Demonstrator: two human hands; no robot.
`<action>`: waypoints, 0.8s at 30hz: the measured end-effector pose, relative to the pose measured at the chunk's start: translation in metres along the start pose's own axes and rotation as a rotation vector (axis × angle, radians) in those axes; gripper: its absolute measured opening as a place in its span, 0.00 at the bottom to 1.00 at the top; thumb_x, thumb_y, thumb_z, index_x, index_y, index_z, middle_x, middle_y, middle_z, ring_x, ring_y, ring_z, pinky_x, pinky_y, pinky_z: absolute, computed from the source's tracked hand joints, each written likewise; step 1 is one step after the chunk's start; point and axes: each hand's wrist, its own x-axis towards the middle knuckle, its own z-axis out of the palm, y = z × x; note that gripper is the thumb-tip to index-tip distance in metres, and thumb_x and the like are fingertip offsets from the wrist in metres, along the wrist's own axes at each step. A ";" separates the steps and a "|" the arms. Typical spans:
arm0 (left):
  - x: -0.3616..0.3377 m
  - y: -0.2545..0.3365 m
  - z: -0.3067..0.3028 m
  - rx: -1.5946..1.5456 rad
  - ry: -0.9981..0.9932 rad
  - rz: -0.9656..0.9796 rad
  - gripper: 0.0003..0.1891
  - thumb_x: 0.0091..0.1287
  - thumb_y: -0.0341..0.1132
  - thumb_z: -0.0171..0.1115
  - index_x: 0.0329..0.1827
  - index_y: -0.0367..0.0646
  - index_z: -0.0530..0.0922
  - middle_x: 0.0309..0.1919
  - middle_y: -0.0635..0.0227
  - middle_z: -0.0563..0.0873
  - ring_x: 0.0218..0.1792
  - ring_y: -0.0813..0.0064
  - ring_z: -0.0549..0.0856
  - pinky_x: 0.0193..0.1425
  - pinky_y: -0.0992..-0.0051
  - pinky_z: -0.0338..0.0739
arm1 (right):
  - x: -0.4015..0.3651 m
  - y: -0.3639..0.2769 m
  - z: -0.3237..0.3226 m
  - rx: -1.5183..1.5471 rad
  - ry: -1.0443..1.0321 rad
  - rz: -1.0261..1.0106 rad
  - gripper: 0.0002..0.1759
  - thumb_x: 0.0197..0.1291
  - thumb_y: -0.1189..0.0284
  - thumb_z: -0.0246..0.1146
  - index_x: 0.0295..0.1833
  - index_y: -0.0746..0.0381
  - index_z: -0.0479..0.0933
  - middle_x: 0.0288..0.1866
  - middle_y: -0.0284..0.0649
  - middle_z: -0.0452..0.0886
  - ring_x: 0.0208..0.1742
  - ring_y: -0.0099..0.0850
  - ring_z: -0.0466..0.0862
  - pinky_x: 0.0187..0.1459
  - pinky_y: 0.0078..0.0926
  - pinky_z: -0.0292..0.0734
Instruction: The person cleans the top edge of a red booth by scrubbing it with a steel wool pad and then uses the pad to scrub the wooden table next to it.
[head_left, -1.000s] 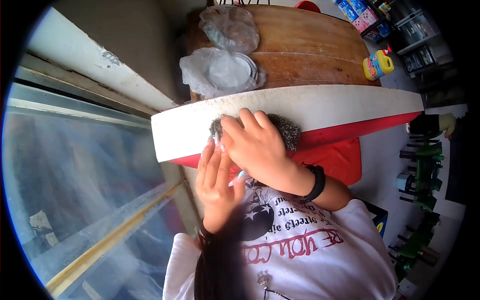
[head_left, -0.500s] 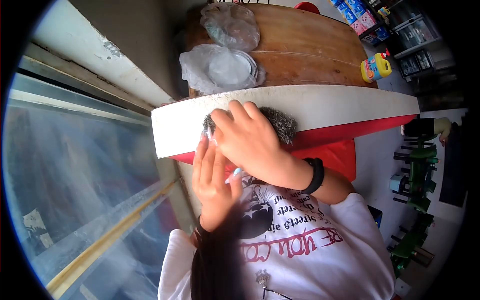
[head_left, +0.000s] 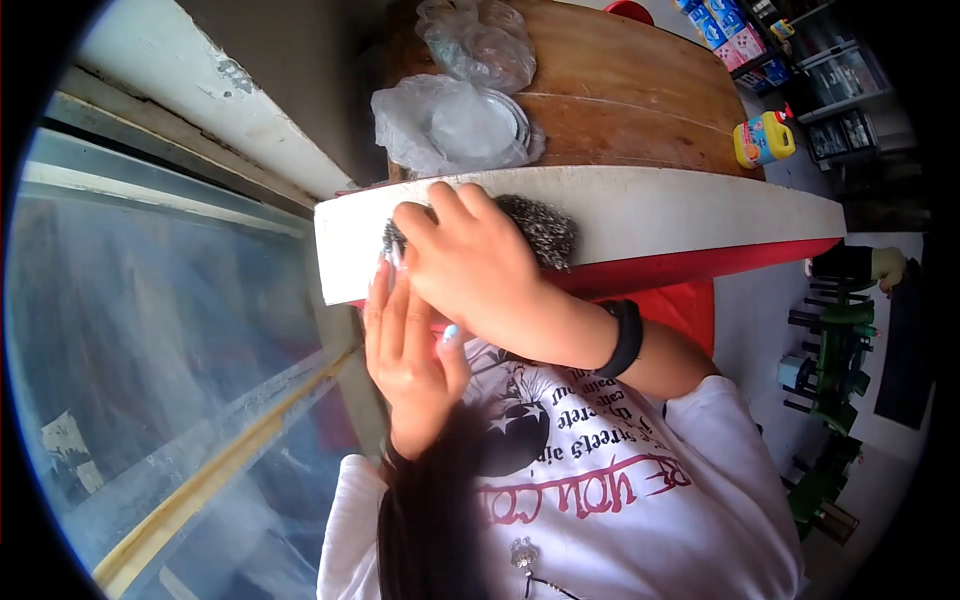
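Observation:
A grey, curly mass of steel wool (head_left: 545, 230) lies on the white tabletop, partly covered by my right hand (head_left: 470, 245). The fingers of this hand are bent over the steel wool and press it against the table; a black band circles the wrist. My left hand (head_left: 408, 350) is just below and to the left, fingers stretched out and thumb apart. Its long-nailed fingertips meet the left edge of the steel wool beside my right fingers. What lies under my right palm is hidden.
Beyond the white table (head_left: 680, 205) stands a wooden table (head_left: 630, 90) with plastic-wrapped dishes (head_left: 470, 125) and a yellow bottle (head_left: 764, 140). A window (head_left: 170, 330) borders the left side. Green chairs (head_left: 838, 375) and another person's arm (head_left: 888, 268) are at the right.
Both hands and the steel wool have shifted left along the white table. The view has also moved slightly. My right hand still covers the steel wool.

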 end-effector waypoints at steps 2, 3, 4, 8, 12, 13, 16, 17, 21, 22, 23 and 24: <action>0.013 -0.016 -0.001 0.058 0.094 -0.049 0.22 0.75 0.41 0.47 0.54 0.29 0.81 0.54 0.47 0.84 0.63 0.38 0.78 0.66 0.52 0.73 | 0.029 -0.011 0.012 -0.058 -0.058 -0.057 0.04 0.43 0.69 0.65 0.21 0.54 0.80 0.34 0.31 0.74 0.41 0.30 0.74 0.42 0.27 0.66; 0.018 -0.027 -0.005 0.052 0.083 -0.082 0.22 0.76 0.40 0.46 0.53 0.30 0.81 0.54 0.47 0.84 0.63 0.39 0.78 0.66 0.52 0.73 | 0.039 -0.014 0.012 -0.060 -0.067 -0.080 0.03 0.43 0.68 0.65 0.21 0.54 0.80 0.35 0.31 0.74 0.41 0.29 0.73 0.42 0.27 0.66; 0.019 -0.032 -0.008 0.075 0.095 -0.092 0.22 0.76 0.41 0.46 0.53 0.30 0.81 0.54 0.47 0.84 0.63 0.39 0.78 0.66 0.52 0.73 | 0.040 -0.015 0.012 -0.043 -0.054 -0.079 0.03 0.43 0.68 0.65 0.22 0.54 0.81 0.35 0.31 0.74 0.42 0.30 0.73 0.42 0.27 0.66; 0.004 -0.018 -0.010 0.038 0.112 -0.058 0.23 0.76 0.42 0.45 0.52 0.30 0.82 0.54 0.48 0.84 0.62 0.39 0.79 0.66 0.51 0.73 | 0.023 -0.016 0.007 0.030 -0.033 -0.076 0.03 0.43 0.68 0.65 0.23 0.55 0.82 0.35 0.31 0.74 0.42 0.30 0.73 0.42 0.27 0.66; -0.010 -0.008 -0.009 0.051 0.110 -0.080 0.24 0.76 0.43 0.45 0.55 0.29 0.81 0.55 0.46 0.84 0.61 0.38 0.79 0.65 0.51 0.74 | 0.020 -0.022 0.006 0.036 -0.018 -0.096 0.04 0.43 0.69 0.65 0.22 0.55 0.82 0.35 0.31 0.75 0.41 0.31 0.74 0.43 0.28 0.67; -0.006 -0.014 -0.009 0.085 0.134 -0.090 0.24 0.76 0.43 0.45 0.55 0.29 0.81 0.55 0.46 0.84 0.61 0.38 0.79 0.65 0.51 0.74 | 0.028 -0.023 0.009 0.027 -0.032 -0.112 0.04 0.43 0.69 0.65 0.22 0.55 0.82 0.35 0.31 0.75 0.41 0.31 0.74 0.43 0.28 0.67; 0.015 -0.036 -0.010 0.125 0.184 -0.108 0.23 0.76 0.42 0.45 0.56 0.29 0.80 0.54 0.47 0.84 0.60 0.38 0.80 0.65 0.52 0.74 | 0.057 -0.026 0.021 0.047 -0.079 -0.139 0.06 0.44 0.67 0.65 0.21 0.55 0.82 0.36 0.31 0.77 0.42 0.31 0.75 0.43 0.28 0.67; 0.019 -0.039 -0.012 0.140 0.197 -0.113 0.23 0.76 0.42 0.45 0.55 0.29 0.80 0.53 0.47 0.84 0.60 0.38 0.80 0.65 0.53 0.74 | 0.061 -0.026 0.022 0.046 -0.093 -0.135 0.06 0.44 0.67 0.65 0.21 0.55 0.82 0.37 0.31 0.77 0.42 0.30 0.75 0.43 0.28 0.67; 0.009 -0.027 -0.016 0.079 0.115 -0.033 0.23 0.73 0.40 0.47 0.54 0.27 0.81 0.51 0.47 0.85 0.59 0.38 0.81 0.65 0.51 0.75 | 0.032 -0.022 0.012 0.056 -0.022 -0.059 0.05 0.45 0.67 0.65 0.22 0.56 0.81 0.36 0.31 0.76 0.41 0.30 0.74 0.42 0.28 0.67; 0.000 -0.022 -0.013 0.046 0.084 0.001 0.23 0.72 0.40 0.48 0.54 0.27 0.81 0.51 0.46 0.85 0.58 0.38 0.81 0.64 0.51 0.75 | 0.018 -0.020 0.004 0.046 -0.045 -0.028 0.05 0.45 0.68 0.65 0.24 0.57 0.81 0.36 0.31 0.76 0.41 0.30 0.74 0.42 0.28 0.67; -0.007 -0.016 -0.011 0.012 0.052 0.035 0.23 0.71 0.39 0.48 0.54 0.26 0.81 0.51 0.46 0.85 0.58 0.38 0.81 0.64 0.50 0.75 | 0.005 -0.015 -0.004 0.036 -0.069 0.003 0.05 0.45 0.68 0.65 0.25 0.57 0.81 0.36 0.31 0.75 0.40 0.30 0.74 0.41 0.27 0.67; -0.010 -0.009 -0.009 -0.033 0.019 0.051 0.23 0.70 0.39 0.49 0.54 0.26 0.81 0.51 0.46 0.85 0.59 0.38 0.81 0.64 0.50 0.75 | -0.007 -0.007 -0.013 0.038 -0.097 0.010 0.05 0.45 0.68 0.65 0.27 0.59 0.81 0.36 0.31 0.75 0.39 0.31 0.74 0.40 0.27 0.67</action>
